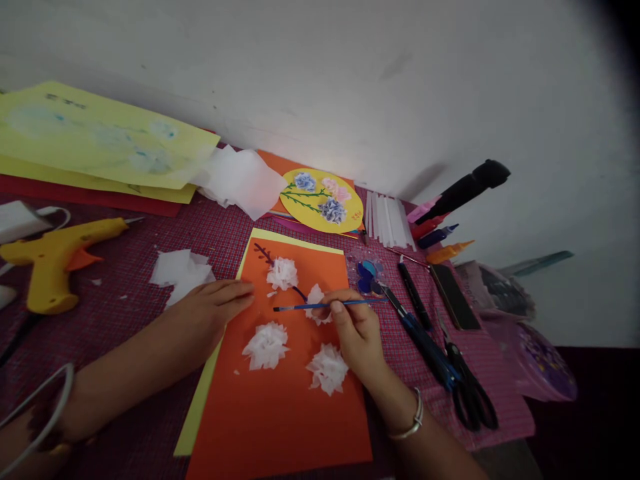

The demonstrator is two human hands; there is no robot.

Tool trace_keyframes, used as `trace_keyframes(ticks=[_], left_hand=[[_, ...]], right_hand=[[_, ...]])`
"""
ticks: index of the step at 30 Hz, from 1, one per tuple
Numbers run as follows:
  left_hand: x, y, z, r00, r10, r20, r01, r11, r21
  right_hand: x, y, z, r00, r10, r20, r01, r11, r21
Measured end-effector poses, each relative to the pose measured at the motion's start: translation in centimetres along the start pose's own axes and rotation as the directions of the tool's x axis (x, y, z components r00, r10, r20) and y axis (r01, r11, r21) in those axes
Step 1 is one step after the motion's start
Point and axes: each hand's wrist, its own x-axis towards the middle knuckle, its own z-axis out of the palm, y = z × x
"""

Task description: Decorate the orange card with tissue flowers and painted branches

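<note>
My right hand (354, 325) pinches a thin blue paintbrush (305, 307), its dark bristles pointing left above an orange sheet (285, 420). On the sheet are several white tissue flowers, one at the top (283, 274), one at the lower left (266, 346) and one at the lower right (327, 369). Another sits partly behind my right fingers. A dark painted stem (263, 252) runs by the top flower. My left hand (220, 308) lies flat with fingers extended at the sheet's left edge, holding nothing. A yellow sheet (200, 413) shows underneath.
A yellow glue gun (63, 260) and white tissue pieces (181, 272) lie left. Behind are a flower-decorated oval card (323, 201) and white strips (387, 221). To the right are a paint palette (367, 275), a marker (414, 295), a phone (454, 297) and black scissors (470, 393).
</note>
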Motion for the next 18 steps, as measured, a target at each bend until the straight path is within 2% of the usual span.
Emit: trace_keyframes(ticks=[6,13,18], left_hand=[[0.1,-0.2,0.0,1.0,0.007,0.005,-0.007,1.0,-0.006],[0.1,0.0,0.2,1.0,0.0,-0.013,0.0,1.0,0.0],[0.8,0.4,-1.2,1.0,-0.008,-0.025,0.007,1.0,-0.025]], right_hand=[[-0.3,0.3,0.0,0.999,-0.026,0.047,0.029,0.998,-0.058],[0.1,-0.5,0.0,0.996,-0.066,0.06,0.074,0.987,-0.139],[0.1,-0.6,0.1,0.995,-0.056,0.086,0.071,0.979,-0.19]])
